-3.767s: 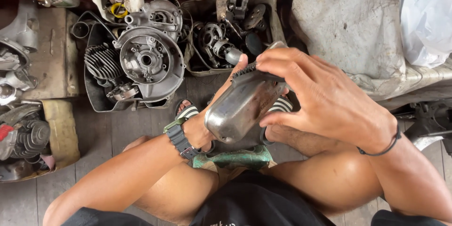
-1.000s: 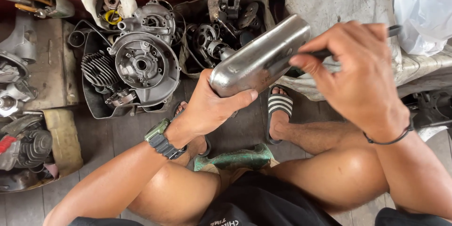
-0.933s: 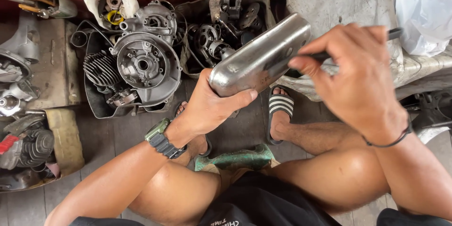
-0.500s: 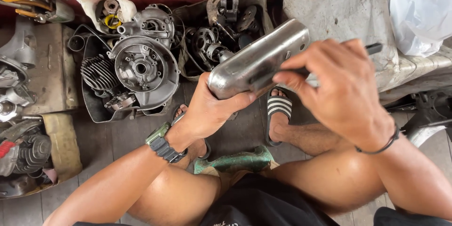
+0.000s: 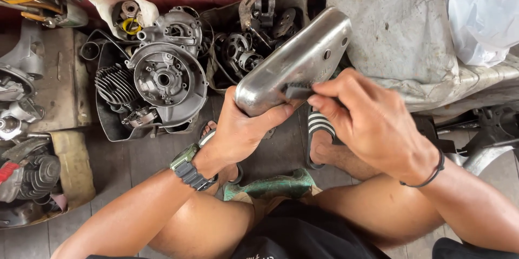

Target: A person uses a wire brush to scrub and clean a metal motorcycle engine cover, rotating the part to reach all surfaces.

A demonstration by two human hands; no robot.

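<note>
A rounded silver metal cover [image 5: 303, 59] with small holes is held up in front of me. My left hand [image 5: 240, 129] grips its near end from below; a dark watch sits on that wrist. My right hand [image 5: 367, 121] pinches a small dark brush-like tool [image 5: 296, 92] and presses it against the cover's near side. A thin black band circles my right wrist. I sit with knees apart, striped sandals on my feet.
A grey engine crankcase [image 5: 165, 78] sits in a black tray to the left. A second tray of small parts [image 5: 254, 37] lies behind the cover. A grey cloth sack [image 5: 400, 32] is at right, more engine parts [image 5: 27, 167] at far left.
The cover was low near my lap, then lifted and turned. My right hand has slid from the cover's far end toward its near end with the tool.
</note>
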